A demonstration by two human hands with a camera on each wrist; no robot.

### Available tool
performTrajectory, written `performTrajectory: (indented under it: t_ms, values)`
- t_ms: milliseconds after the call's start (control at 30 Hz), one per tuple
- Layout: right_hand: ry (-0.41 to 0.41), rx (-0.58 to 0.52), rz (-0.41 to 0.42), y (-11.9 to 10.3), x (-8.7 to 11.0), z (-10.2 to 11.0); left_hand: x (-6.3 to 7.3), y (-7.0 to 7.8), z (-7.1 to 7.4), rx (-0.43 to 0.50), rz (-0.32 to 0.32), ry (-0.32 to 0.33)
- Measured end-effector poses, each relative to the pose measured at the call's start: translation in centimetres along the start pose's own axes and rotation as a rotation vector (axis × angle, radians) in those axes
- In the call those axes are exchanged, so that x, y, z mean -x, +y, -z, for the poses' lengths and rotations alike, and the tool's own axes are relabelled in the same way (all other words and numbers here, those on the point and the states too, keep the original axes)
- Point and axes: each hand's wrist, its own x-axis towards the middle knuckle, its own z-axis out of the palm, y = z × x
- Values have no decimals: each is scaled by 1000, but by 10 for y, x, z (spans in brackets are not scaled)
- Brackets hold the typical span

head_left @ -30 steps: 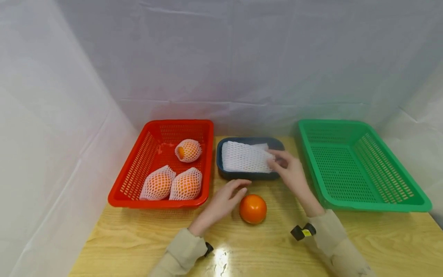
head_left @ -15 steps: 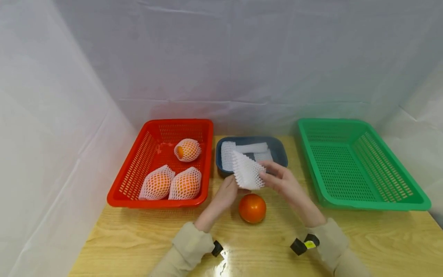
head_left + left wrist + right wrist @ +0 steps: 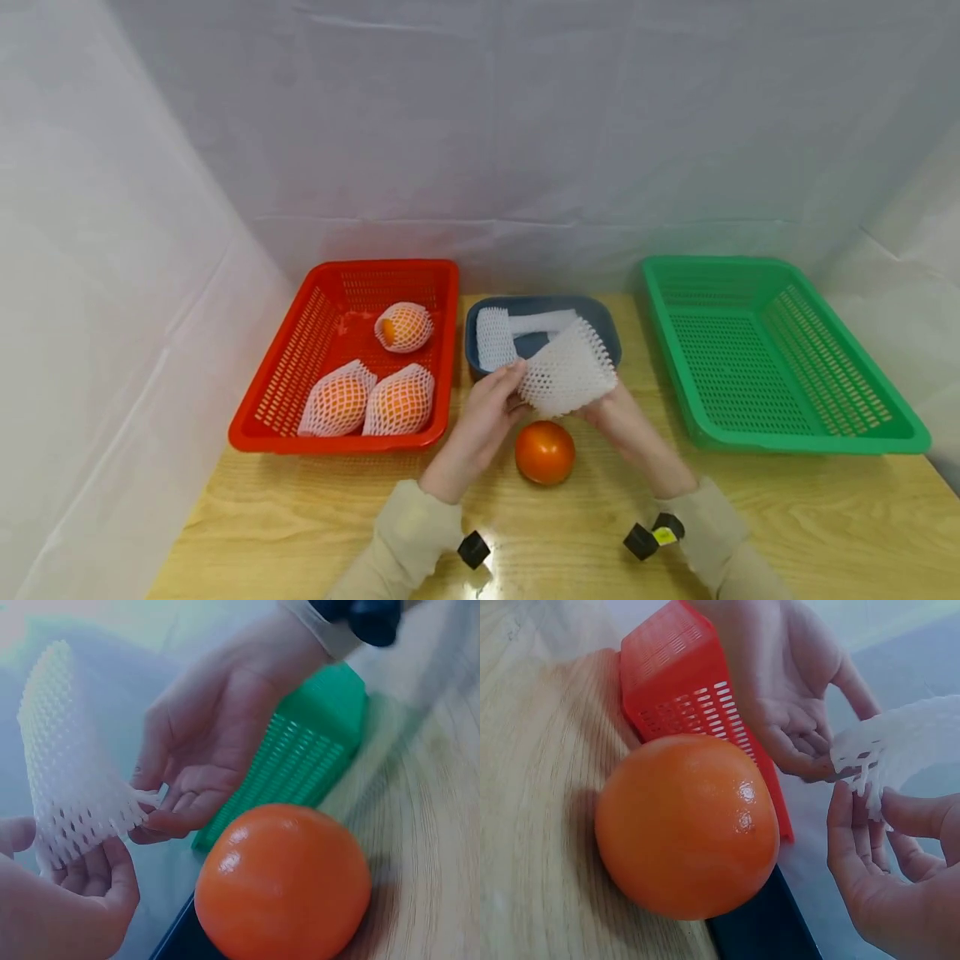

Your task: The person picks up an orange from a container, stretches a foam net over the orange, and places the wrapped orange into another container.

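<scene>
Both hands hold a white foam net sleeve (image 3: pixel 567 371) over the near edge of the dark blue tray (image 3: pixel 534 298). My left hand (image 3: pixel 480 425) pinches its left edge, thumb on top. The right hand (image 3: pixel 618 421) is partly hidden behind the sleeve in the head view. In the right wrist view, its thumb and fingers (image 3: pixel 847 832) pinch the sleeve's open edge. A round, glossy orange fruit (image 3: pixel 545 452) sits bare on the table, just below the sleeve and between the wrists. More folded net sleeves (image 3: pixel 493 337) lie in the tray.
On the left stands a red basket (image 3: pixel 341 442) with three net-wrapped orange fruits (image 3: pixel 399 400). A green basket (image 3: pixel 817 444) stands on the right. White sheeting (image 3: pixel 480 125) rises behind and at both sides of the wooden table (image 3: pixel 300 508).
The right hand has lifted the net sleeve from the tray and brought it toward me. My left hand has come up and taken hold of it too. The bare fruit has stayed in place.
</scene>
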Motion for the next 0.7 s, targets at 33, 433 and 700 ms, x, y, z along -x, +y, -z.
performTrajectory:
  t_ms: [33,433,700]
  values:
    - [-16,-9,-4,0,0,0,0,0,1,42,5,6]
    - [-223,-101,-114,0,-1,-2,1,4,1,101,20,-51]
    - [-159,-163,-166,-4,4,-4,1,-1,-1,71,58,-93]
